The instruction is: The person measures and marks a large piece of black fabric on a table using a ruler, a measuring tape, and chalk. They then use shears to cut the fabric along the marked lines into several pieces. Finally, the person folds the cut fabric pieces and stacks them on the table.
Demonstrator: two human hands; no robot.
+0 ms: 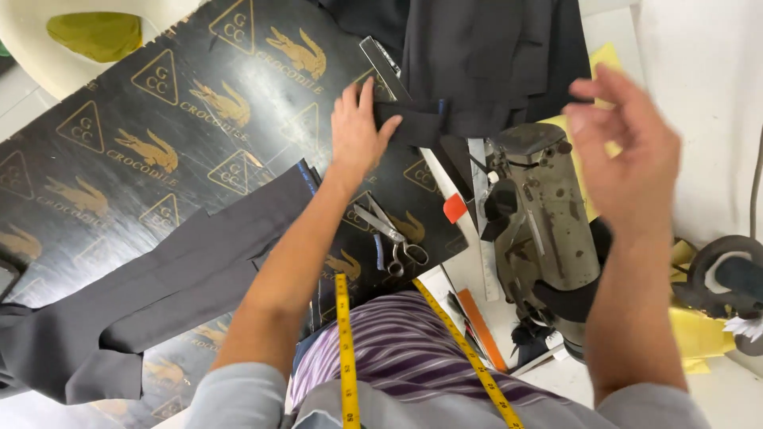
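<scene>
My left hand lies flat on the black worktable, its fingertips touching the edge of a dark cloth that hangs down by the sewing machine. Above the machine's head my right hand is raised in the air, fingers apart, holding nothing. A grey garment lies along the table under my left forearm. Silver scissors rest on the table between my arm and the machine. A yellow measuring tape hangs from my neck over a striped shirt.
A metal ruler lies beside the machine. A cream basin with a green thing inside sits at the top left. Yellow paper and a round grey motor part are at the right. An orange tag sits near the machine.
</scene>
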